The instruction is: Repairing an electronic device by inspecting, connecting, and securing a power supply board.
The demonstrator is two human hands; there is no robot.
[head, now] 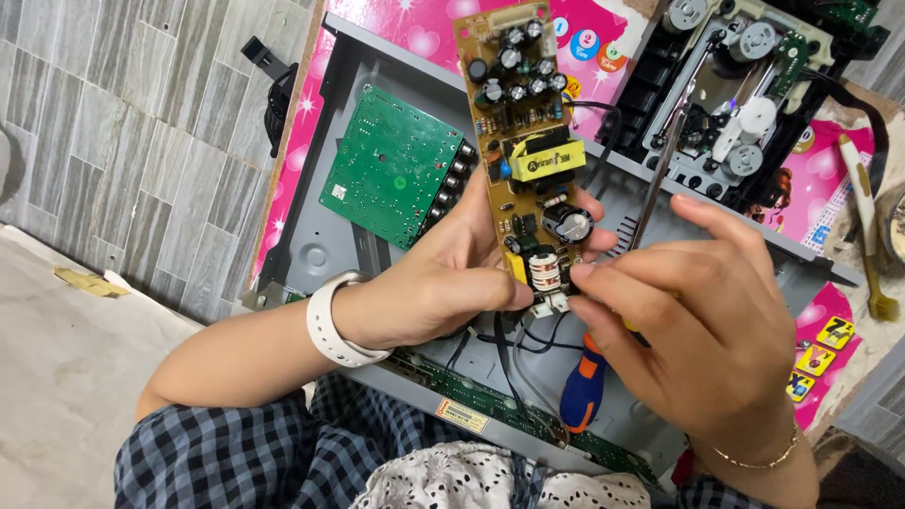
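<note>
tan power board [528, 141] runs lengthwise away, slightly leftward, left hand [443, 283] gripping.

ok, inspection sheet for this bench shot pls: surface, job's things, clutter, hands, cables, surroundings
Surface: pink printed mat under an open grey metal chassis.
Job's things: tan power circuit board held upright; green circuit board in the chassis.
Clutter: black disc-drive mechanism, brush.
Hands: left hand grips the tan board; right hand pinches its lower connector, holding an orange-blue screwdriver.
Cables: black wires hang below the board.
Surroundings: grey tiled floor.
</note>
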